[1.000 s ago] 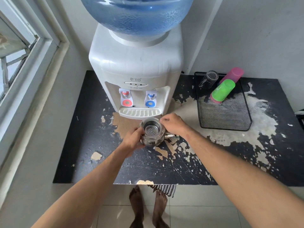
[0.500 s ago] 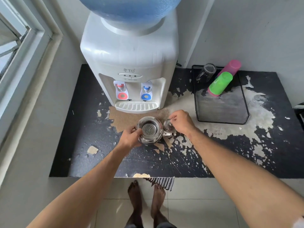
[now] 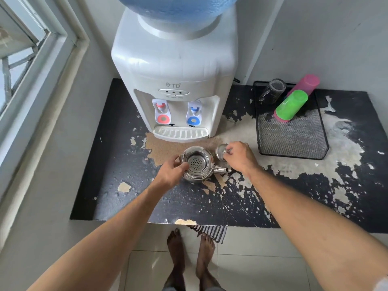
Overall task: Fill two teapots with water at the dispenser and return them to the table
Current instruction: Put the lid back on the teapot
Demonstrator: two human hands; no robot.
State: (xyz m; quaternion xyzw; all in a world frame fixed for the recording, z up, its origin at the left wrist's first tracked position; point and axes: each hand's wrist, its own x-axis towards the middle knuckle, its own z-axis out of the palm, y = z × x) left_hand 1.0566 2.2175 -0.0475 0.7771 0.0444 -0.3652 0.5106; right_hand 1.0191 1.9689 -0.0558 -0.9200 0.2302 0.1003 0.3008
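A steel teapot (image 3: 198, 164) stands lidless on the worn black counter (image 3: 117, 169), just in front of the white water dispenser (image 3: 174, 80). Its perforated strainer shows inside, and its spout points right. My left hand (image 3: 171, 173) grips the pot's left side. My right hand (image 3: 239, 157) holds the steel lid (image 3: 220, 151) by its knob, right of the pot and low over the counter. The dispenser has a red tap (image 3: 161, 113), a blue tap (image 3: 194, 114) and a drip tray (image 3: 180, 133). Only one teapot is in view.
A black mesh tray (image 3: 294, 139) at the back right holds a green cup (image 3: 291, 105), a pink cup (image 3: 307, 84) and a glass mug (image 3: 273, 91). A window frame (image 3: 42, 80) runs along the left. My bare feet stand on floor tiles below the counter edge.
My right hand has lifted the lid off the teapot and carried it to the right. The left hand has stayed on the pot's left side.
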